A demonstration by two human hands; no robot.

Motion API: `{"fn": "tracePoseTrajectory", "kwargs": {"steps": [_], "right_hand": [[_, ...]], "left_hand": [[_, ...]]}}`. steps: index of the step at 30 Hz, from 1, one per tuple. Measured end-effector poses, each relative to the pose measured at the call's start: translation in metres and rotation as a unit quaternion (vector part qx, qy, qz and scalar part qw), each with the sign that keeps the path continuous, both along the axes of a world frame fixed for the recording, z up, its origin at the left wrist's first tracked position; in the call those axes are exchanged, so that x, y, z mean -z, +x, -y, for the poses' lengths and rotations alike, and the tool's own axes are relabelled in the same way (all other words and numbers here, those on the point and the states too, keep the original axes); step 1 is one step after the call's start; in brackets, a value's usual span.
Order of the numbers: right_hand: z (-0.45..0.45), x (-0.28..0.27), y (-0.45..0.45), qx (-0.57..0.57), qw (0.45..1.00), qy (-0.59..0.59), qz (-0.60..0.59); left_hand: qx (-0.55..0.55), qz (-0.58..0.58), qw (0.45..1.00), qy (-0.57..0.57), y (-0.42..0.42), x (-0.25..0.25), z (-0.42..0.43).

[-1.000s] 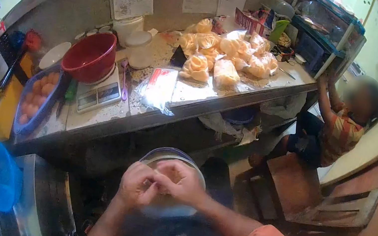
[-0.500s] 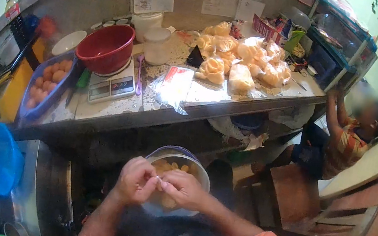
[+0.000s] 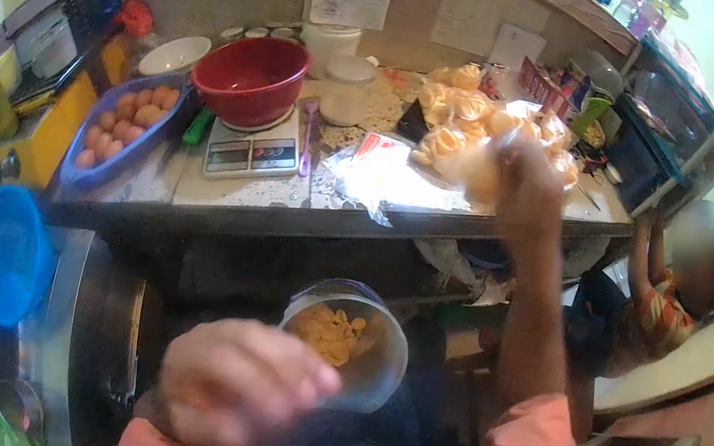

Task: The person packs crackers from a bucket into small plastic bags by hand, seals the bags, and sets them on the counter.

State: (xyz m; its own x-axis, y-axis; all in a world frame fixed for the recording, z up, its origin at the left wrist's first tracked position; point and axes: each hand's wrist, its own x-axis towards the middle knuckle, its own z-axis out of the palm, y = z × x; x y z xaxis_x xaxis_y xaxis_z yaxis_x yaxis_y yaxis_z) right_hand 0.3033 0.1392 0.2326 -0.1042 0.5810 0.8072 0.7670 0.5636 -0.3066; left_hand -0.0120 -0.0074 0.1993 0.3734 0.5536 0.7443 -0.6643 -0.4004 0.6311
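Note:
My right hand [image 3: 531,182] reaches across to the counter and is blurred by motion. Its fingers are closed around a smeared, pale yellow plastic bag of chips [image 3: 481,170], beside several similar filled bags [image 3: 463,108]. Low in front of me, my left hand [image 3: 242,384] is also blurred, its fingers loosely stretched, with nothing visible in them. Just beyond it stands a pale bucket [image 3: 394,363], partly covered by that hand. Yellow-brown chips [image 3: 328,331] lie inside.
The counter holds a kitchen scale [image 3: 251,155] bearing a red bowl [image 3: 250,80], a blue basket of eggs [image 3: 71,163], a lidded tub [image 3: 347,92] and plastic packaging [image 3: 375,174]. A blue basin [image 3: 10,256] stands at left. At right, a person [image 3: 664,296] sits by the counter.
Both hands were together over the bucket, pinching something small and white. Now they are apart: my right hand has moved forward to the bags, my left hand nearer me. The view has shifted.

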Motion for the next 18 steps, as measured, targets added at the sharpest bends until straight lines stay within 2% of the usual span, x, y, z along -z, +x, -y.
{"fn": "tracePoseTrajectory", "kwargs": {"steps": [1,2,4,6,7,8,9,11,12,13,15,16,17,18], "right_hand": [[-0.020,-0.024,0.002,0.044,0.992,0.110,0.041],[-0.044,-0.038,0.009,0.061,0.989,0.128,0.045],[-0.090,-0.049,0.030,0.099,0.980,0.146,0.087],[-0.136,-0.023,0.048,0.137,0.966,0.150,0.159],[-0.130,-0.012,0.039,0.165,0.974,0.031,0.151],[-0.119,-0.001,0.032,0.089,0.991,-0.034,0.095],[-0.096,0.006,0.012,0.011,0.994,-0.098,0.042],[-0.077,0.045,-0.008,0.009,0.994,-0.093,0.065],[-0.057,0.051,-0.024,-0.021,0.990,-0.129,0.055],[-0.037,0.058,-0.038,-0.051,0.984,-0.168,0.042],[-0.024,0.089,-0.048,-0.081,0.990,-0.092,0.068],[-0.018,0.098,-0.056,-0.087,0.990,-0.097,0.061],[-0.012,0.105,-0.061,-0.093,0.989,-0.101,0.055],[-0.010,0.109,-0.064,-0.094,0.989,-0.105,0.050]], "left_hand": [[0.069,0.050,0.996,0.025,0.002,-0.012,0.002],[0.112,0.133,0.982,0.070,0.012,-0.022,0.005],[0.201,0.202,0.953,0.103,0.023,-0.042,0.009],[0.289,0.170,0.939,0.070,0.020,-0.057,0.013],[0.329,0.152,0.931,0.044,0.018,-0.061,0.015],[0.362,0.131,0.923,0.009,0.015,-0.062,0.017],[0.365,0.195,0.910,0.010,0.033,-0.047,0.022],[0.371,0.321,0.871,0.023,0.069,-0.018,0.030],[0.382,0.342,0.857,0.035,0.083,-0.007,0.033],[0.370,0.291,0.882,0.009,0.084,-0.003,0.030],[0.294,0.037,0.953,-0.066,0.064,-0.005,0.011],[0.198,-0.091,0.975,-0.052,0.056,-0.005,-0.002],[0.069,-0.202,0.977,0.015,0.051,-0.005,-0.017],[-0.121,-0.266,0.945,0.143,0.053,0.003,-0.036]]}}
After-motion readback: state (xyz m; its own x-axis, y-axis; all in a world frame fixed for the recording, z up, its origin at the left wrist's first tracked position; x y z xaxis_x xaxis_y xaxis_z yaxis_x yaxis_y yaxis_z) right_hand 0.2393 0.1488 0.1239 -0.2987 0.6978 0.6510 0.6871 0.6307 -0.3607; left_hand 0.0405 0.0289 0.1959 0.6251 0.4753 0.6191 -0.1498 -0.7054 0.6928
